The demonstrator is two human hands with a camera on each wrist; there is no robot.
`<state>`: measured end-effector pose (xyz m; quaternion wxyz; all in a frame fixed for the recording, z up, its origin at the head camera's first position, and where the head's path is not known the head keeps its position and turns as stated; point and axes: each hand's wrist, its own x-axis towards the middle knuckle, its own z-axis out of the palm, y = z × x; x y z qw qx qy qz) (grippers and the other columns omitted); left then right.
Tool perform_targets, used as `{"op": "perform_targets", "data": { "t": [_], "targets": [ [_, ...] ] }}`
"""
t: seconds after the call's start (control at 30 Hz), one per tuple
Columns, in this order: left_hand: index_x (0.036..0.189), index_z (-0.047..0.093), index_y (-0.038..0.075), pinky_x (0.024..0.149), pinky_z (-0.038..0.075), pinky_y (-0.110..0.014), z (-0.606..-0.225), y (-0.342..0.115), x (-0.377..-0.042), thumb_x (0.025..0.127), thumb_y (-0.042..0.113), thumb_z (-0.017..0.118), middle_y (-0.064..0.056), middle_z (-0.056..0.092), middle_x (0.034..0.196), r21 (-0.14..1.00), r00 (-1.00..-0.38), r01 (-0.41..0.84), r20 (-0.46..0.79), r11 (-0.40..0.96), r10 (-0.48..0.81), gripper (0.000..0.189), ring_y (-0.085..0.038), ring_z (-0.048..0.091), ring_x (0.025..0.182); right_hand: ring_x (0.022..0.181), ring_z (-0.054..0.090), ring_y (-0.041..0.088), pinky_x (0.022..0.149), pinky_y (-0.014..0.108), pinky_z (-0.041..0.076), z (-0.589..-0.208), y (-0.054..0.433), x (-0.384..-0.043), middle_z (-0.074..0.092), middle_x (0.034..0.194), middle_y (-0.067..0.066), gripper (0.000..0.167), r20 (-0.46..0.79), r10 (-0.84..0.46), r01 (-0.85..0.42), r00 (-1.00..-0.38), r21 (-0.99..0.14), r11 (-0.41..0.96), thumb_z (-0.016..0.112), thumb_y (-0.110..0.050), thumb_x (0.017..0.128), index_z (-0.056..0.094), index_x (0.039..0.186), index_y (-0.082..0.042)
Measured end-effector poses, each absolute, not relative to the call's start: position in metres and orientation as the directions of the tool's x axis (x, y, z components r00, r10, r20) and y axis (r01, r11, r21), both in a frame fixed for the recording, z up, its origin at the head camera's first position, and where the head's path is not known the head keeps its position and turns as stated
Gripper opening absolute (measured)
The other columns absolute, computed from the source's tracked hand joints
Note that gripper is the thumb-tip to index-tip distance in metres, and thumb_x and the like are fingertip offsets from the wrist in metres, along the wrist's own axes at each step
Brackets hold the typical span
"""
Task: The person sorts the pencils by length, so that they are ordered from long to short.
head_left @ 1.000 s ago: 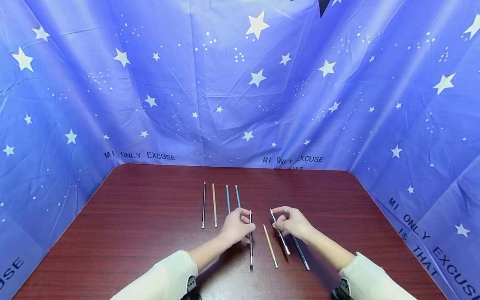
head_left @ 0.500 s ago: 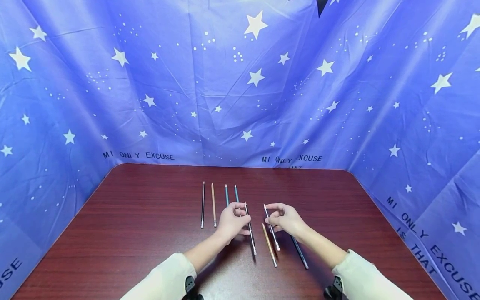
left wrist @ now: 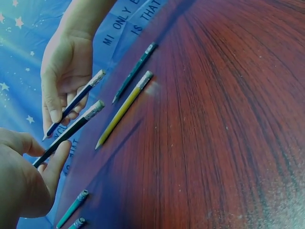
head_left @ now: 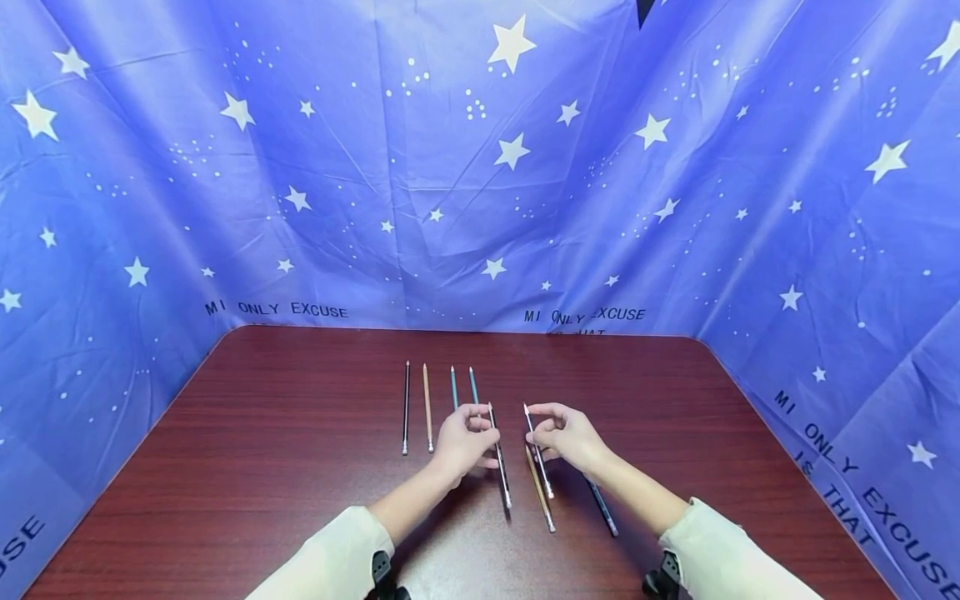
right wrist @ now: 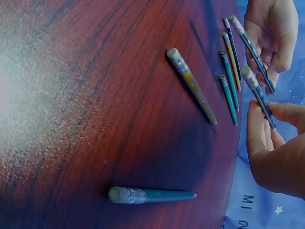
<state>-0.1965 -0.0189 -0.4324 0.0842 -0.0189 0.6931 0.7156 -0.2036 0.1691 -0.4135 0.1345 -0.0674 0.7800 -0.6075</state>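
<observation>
My left hand (head_left: 461, 442) pinches a dark pencil (head_left: 501, 467) between thumb and fingers, its point facing away and its eraser end toward me. Facing it, my right hand (head_left: 573, 437) holds a dark blue pencil (right wrist: 257, 95) by thumb and fingers, near the point. The two held pencils are side by side with a small gap between them. Under the right one, a yellow pencil (left wrist: 125, 109) lies on the table. A dark green pencil (right wrist: 162, 195) lies below my right forearm, its far part hidden by the hand in the head view.
Left of my hands a black pencil (head_left: 407, 408), a natural-wood pencil (head_left: 428, 408) and two teal pencils, one (head_left: 453, 387) beside the other (head_left: 472, 385), lie in a row. The red-brown table (head_left: 285, 467) ends at a blue star-printed cloth (head_left: 450, 167).
My right hand has moved left and slightly away with its pencil, toward the yellow one. My left hand has shifted a little left and away, and its pencil now slants.
</observation>
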Motion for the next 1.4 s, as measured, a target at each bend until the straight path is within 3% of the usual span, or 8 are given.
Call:
{"op": "perform_targets", "data": {
  "t": [0.3,0.9,1.4],
  "targets": [
    [0.125,0.048,-0.003,0.056,0.059,-0.033,-0.433,-0.019,-0.199,0.077,-0.003,0.058,-0.015,0.057,0.102,0.99,-0.987,-0.143,-0.142,-0.01,0.08,0.048,-0.012,0.056,0.066,0.066,0.063,0.013,0.061,0.029,0.057,-0.416,0.17,-0.204,0.061,0.073,-0.001,0.048,-0.131,-0.243,0.068,-0.961,-0.965,0.251,0.062,0.002,0.082,0.046,0.126,0.01],
    [0.124,0.05,-0.001,0.058,0.059,-0.034,-0.428,-0.016,-0.228,0.08,-0.003,0.06,-0.014,0.055,0.101,0.991,-0.992,-0.127,-0.126,-0.037,0.032,0.045,-0.013,0.061,0.067,0.061,0.062,0.013,0.063,0.034,0.058,-0.41,0.175,-0.205,0.061,0.073,0.0,0.051,-0.127,-0.228,0.073,-0.965,-0.97,0.231,0.061,0.003,0.083,0.043,0.129,0.01],
    [0.123,0.054,0.003,0.053,0.058,-0.032,-0.426,-0.006,-0.261,0.079,-0.003,0.062,-0.01,0.056,0.096,0.993,-0.993,-0.114,-0.114,-0.008,-0.039,0.045,-0.014,0.061,0.066,0.061,0.062,0.008,0.06,0.027,0.056,-0.407,0.176,-0.208,0.061,0.072,-0.003,0.051,-0.128,-0.218,0.073,-0.968,-0.967,0.242,0.062,0.002,0.082,0.043,0.129,0.012]
  ]
}}
